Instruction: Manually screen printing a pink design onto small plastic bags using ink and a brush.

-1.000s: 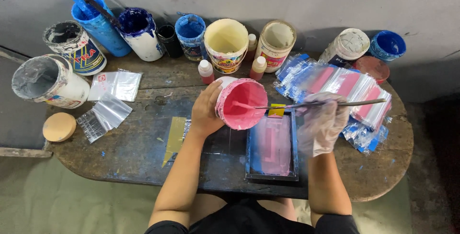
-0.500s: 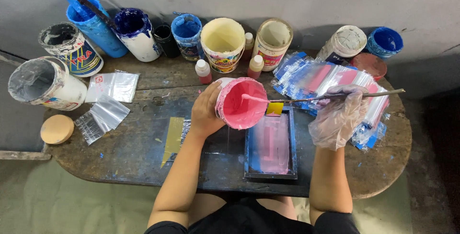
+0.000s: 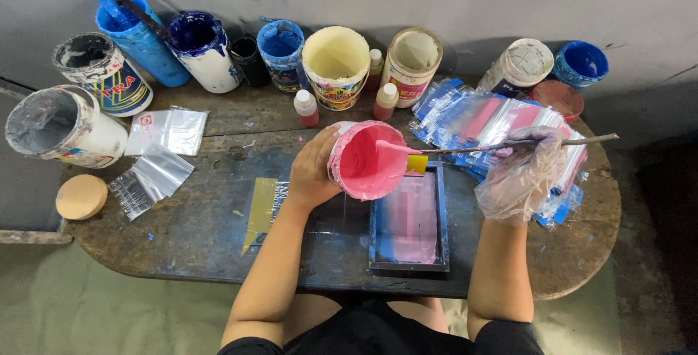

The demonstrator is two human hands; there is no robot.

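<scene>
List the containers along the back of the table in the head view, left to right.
Grey-stained white tub → white pot → blue tub → dark-blue pot → small black cup → blue-rimmed pot → cream bucket → tan-lidded jar → white pot lying tilted → blue cup.

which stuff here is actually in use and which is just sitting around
In use:
left hand tilting the pink paint tub
gloved right hand holding the long stirring stick
framed screen below the tub

Lying about:
yellow tub
blue tubs
clear bags
round wooden lid
</scene>
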